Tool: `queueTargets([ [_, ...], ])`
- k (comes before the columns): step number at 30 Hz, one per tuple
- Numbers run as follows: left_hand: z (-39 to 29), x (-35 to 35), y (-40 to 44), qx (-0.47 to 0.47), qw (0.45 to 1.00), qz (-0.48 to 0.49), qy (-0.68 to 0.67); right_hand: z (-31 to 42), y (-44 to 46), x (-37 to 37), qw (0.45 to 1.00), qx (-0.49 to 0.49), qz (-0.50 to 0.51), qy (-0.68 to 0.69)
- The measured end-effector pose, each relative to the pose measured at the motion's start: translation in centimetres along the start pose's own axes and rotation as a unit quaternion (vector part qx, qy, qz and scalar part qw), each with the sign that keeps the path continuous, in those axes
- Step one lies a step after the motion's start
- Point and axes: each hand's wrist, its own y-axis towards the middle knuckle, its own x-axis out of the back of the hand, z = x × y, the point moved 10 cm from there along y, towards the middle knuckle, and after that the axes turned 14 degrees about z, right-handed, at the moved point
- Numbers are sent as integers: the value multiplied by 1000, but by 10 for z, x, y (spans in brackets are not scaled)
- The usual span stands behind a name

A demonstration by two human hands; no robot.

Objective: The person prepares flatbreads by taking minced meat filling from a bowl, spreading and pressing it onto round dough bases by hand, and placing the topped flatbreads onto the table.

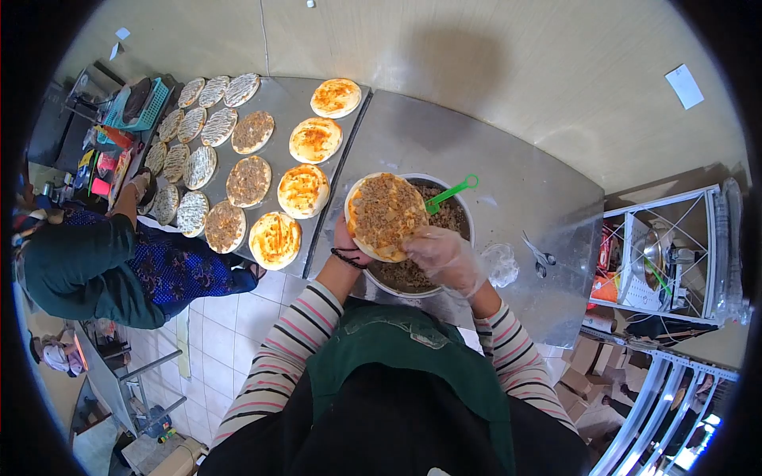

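A meat-topped flatbread (386,216) lay between a worker's two hands, raised over a pot just ahead of the torso. Forearms in striped sleeves reached forward and angled inward. The bare left hand (349,243), a dark bracelet (347,256) at its wrist, gripped the bread's left side, its fingers partly hidden. The right hand (446,258), in a clear glove, touched the lower right edge with curled fingers; whether they pinched it could not be told. Beneath both hands sat the pot (471,226) of minced meat (397,274), a green-handled utensil (455,192) leaning out beyond the right hand. Crumpled plastic (500,266) rested just right of that hand, scissors (541,258) past it. Left of the left hand stretched red-sauced rounds (304,191), then meat-topped rounds (248,181), then white-striped rounds (220,127). Farthest left, a co-worker (87,270) reached toward the table's far rows.
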Motion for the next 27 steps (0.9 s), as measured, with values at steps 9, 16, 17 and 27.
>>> queueTargets([
  [9, -25, 1, -15, -47, 998, 26, 22, -80, -54, -81, 971, -148, 76, -170],
  [16, -22, -16, -19, -44, 997, 62, -12, -108, -48, -71, 967, -231, 110, -15],
  [17, -20, -16, -21, -38, 998, 54, -1, -124, -56, -61, 927, -325, 62, 178],
  [27, 2, -1, -25, -9, 1000, 9, 8, -40, 16, 7, 993, -101, -19, 63],
])
